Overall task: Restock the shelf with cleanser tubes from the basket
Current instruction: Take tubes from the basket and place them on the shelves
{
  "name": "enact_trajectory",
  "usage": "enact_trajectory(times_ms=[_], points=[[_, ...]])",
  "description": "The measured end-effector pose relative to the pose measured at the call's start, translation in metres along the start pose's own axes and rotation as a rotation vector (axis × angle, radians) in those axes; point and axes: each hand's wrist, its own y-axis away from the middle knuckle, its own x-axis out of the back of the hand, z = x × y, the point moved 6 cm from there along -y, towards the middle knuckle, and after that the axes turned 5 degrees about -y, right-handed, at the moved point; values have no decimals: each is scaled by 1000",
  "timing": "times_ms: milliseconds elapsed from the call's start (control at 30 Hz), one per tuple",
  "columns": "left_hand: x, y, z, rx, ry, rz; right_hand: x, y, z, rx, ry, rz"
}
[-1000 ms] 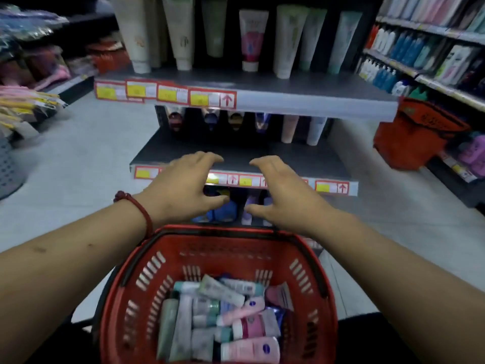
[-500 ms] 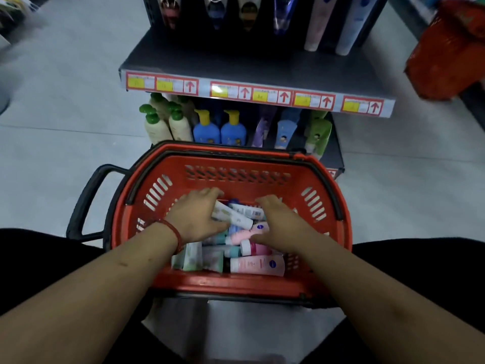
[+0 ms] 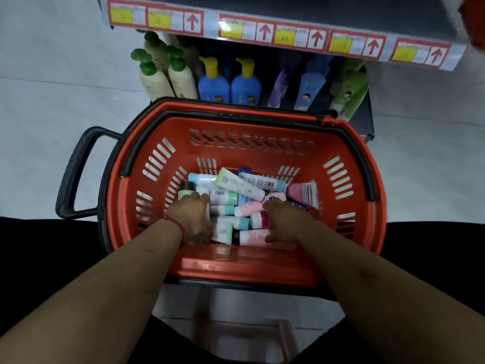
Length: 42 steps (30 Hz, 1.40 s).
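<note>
A pale grey tiled floor (image 3: pixel 52 74) fills the room to both sides, with thin joint lines running across it. At the top stands a dark shelf (image 3: pixel 301 6); its front edge carries a strip of price labels (image 3: pixel 284 36), yellow squares beside red arrows pointing up. On the lowest level below it stand cream bottles (image 3: pixel 157 80) with green pump tops, then two blue bottles (image 3: pixel 214 88) with yellow pumps, then purple, blue and green packs (image 3: pixel 307 85) leaning in a row.

Just in front of this lowest level sits a red basket (image 3: pixel 262 127) with slotted walls, between the person's dark-clad legs. A black handle (image 3: pixel 70 169) sticks out from its left side over the floor. The tubes (image 3: pixel 236 190) lie in a loose heap on the basket floor, crossing one another: white, mint, pink and blue.

Both arms reach down into the basket. The left grip (image 3: pixel 194 219), with a red cord (image 3: pixel 175 223) at its wrist, lies with fingers bent down on the left of the heap. The right grip (image 3: pixel 286 222) lies on the right of the heap, its thumb over a pink tube. Both are blurred, so whether either has hold of a tube cannot be told.

A pale stool (image 3: pixel 252 334) shows on the floor at the bottom edge.
</note>
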Motion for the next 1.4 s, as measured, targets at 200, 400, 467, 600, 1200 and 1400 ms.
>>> enact_trajectory(times_ms=[200, 400, 467, 600, 1200, 1400], points=[[-1, -32, -22, 25, 42, 36, -18, -31, 4, 1, 48, -76], [-8, -53, -18, -11, 52, -2, -29, -51, 7, -25, 196, -95], [-6, -60, -18, -3, 81, 15, -32, -57, 12, -47, 167, -120], [0, -70, -16, 42, 121, 2, -34, -59, 22, -50, 66, -139], [68, 24, -38, 220, 818, 164, 43, -7, -5, -324, -1400, 48], [126, 62, -35, 176, 1284, 232, 127, 30, -20, -140, -1738, 235]])
